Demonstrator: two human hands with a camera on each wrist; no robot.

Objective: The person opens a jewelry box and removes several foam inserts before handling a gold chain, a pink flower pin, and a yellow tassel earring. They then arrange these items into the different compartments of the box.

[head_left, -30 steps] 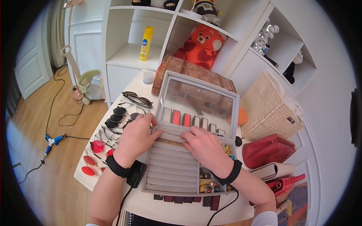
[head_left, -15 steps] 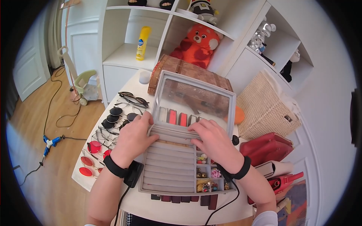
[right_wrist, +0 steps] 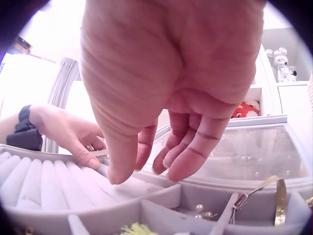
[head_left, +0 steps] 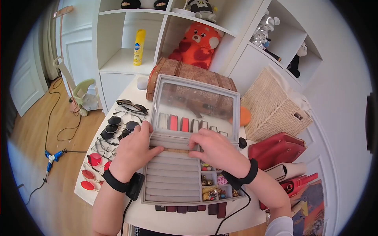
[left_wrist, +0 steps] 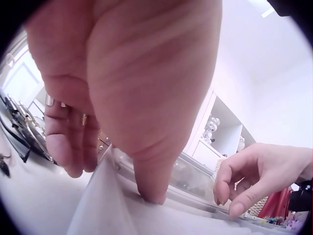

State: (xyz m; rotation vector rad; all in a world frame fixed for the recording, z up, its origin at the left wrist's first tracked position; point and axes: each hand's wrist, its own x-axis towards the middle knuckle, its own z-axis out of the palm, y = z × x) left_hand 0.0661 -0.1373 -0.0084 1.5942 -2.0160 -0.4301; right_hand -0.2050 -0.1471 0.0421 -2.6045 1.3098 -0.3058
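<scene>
A grey jewellery box (head_left: 173, 203) stands on the table with its clear-windowed lid (head_left: 193, 98) raised. Padded ring rolls (head_left: 172, 177) fill its left part; a brownish strip (head_left: 176, 150) shows between two of them near the hinge. My left hand (head_left: 133, 152) straddles the box's left side, thumb (left_wrist: 152, 196) down on the rolls, fingers hanging outside the wall. Over the right end of the rolls is my right hand (head_left: 220, 151), its fingers (right_wrist: 193, 152) bent loosely downward and apart from the thumb. The right thumb tip is right at a roll. Small jewellery (head_left: 212, 194) lies in the right-hand compartments.
Glasses and sunglasses (head_left: 112, 128) lie in rows left of the box. Behind it stands a brown patterned chest (head_left: 165, 70). A woven basket (head_left: 275, 108) and red handbag (head_left: 277, 151) are on the right. Dark narrow blocks (head_left: 191, 209) line the front; wrist cables trail over the edge.
My right hand lifted off the rolls toward the lid, then came back down to them near the brownish strip. The left hand stays at the box's left side. The head view has shifted slightly.
</scene>
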